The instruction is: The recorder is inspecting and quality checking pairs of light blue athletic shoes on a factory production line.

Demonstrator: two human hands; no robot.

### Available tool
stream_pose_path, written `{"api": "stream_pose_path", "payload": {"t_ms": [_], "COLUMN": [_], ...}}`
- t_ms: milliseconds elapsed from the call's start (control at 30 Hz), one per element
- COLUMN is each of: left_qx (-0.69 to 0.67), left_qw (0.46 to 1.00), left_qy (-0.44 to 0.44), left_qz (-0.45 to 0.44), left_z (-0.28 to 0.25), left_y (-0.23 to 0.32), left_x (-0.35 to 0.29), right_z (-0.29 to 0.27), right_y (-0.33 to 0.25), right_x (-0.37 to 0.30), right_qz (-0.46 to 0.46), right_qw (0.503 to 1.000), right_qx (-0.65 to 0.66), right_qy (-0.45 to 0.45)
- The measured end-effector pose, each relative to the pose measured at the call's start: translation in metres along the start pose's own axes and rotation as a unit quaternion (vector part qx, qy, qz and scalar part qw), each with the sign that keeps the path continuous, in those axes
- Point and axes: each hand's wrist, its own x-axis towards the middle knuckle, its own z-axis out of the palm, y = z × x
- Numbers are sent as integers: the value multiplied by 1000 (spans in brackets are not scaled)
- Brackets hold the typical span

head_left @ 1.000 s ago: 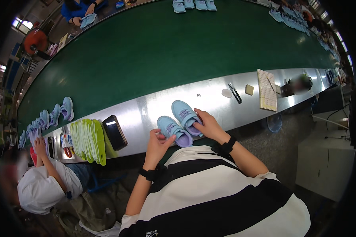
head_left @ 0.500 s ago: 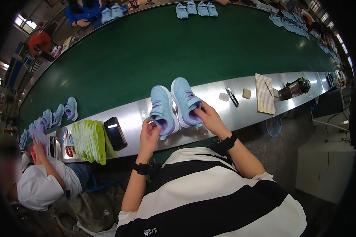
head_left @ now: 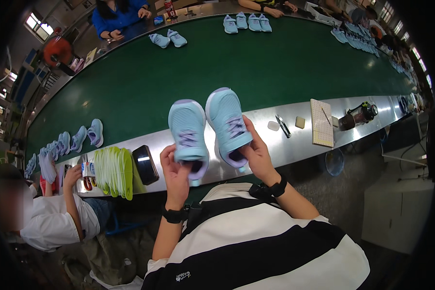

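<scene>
Two light-blue children's sneakers with lilac laces and lining are held up side by side, toes pointing away from me. My left hand (head_left: pixel 175 175) grips the left sneaker (head_left: pixel 187 128) at its heel opening, the thumb by the collar. Around the heel of the right sneaker (head_left: pixel 226 121) my right hand (head_left: pixel 257 155) is closed, thumb at the opening and fingers along the outer side. Both shoes are above the metal ledge (head_left: pixel 295 108) and the edge of the green belt (head_left: pixel 145 92). Their soles are mostly hidden.
Left of me lie a phone (head_left: pixel 145 165) and a stack of lime-green insoles (head_left: pixel 113 170), beside a co-worker in white (head_left: pixel 58 217). On the right are snips (head_left: pixel 283 126), a notepad (head_left: pixel 322 123) and a bottle (head_left: pixel 358 116). More sneakers (head_left: pixel 95 132) stand along the belt.
Both sneakers have been raised and tilted so their uppers show more. Across the belt, a pair of sneakers has left the blue-clad co-worker's hand and stands on the green surface.
</scene>
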Motion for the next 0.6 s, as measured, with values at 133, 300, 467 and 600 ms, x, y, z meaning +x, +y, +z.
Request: {"api": "stream_pose_path", "payload": {"t_ms": [133,300,467,600], "left_qx": [416,444,459,499], "left_qw": [862,852,869,863], "left_qy": [12,24,33,-65], "left_qz": [290,278,182,36], "left_z": [2,12,0,-46], "left_y": [12,19,-8,-72], "left_x": [6,2,15,13], "right_z": [-4,-5,-4,-18], "right_y": [-18,-21,12,74], "right_x": [4,3,4,-6], "right_qz": [-184,-232,-140,-18], "right_qw": [948,914,924,903], "right_qx": [-248,-320,-350,-422], "right_qy": [77,90,64,-78]}}
